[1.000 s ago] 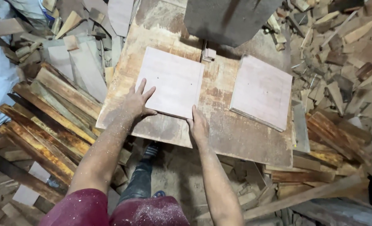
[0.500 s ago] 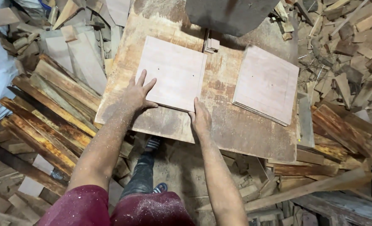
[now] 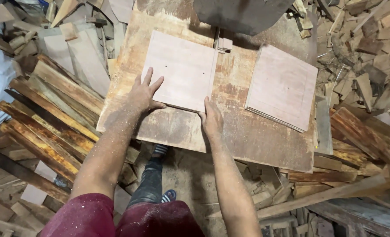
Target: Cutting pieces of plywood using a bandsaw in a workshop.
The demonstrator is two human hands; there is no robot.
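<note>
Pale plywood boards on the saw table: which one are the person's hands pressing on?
The single board on the left, under the left hand and right hand. The right-side stack lies untouched.

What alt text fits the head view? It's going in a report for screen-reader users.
A person's left hand lies flat on a pale square wooden panel on a sawdust-covered saw table, while the right hand presses the panel's near edge. A stack of similar panels lies at right; scrap wood surrounds the table.
</note>
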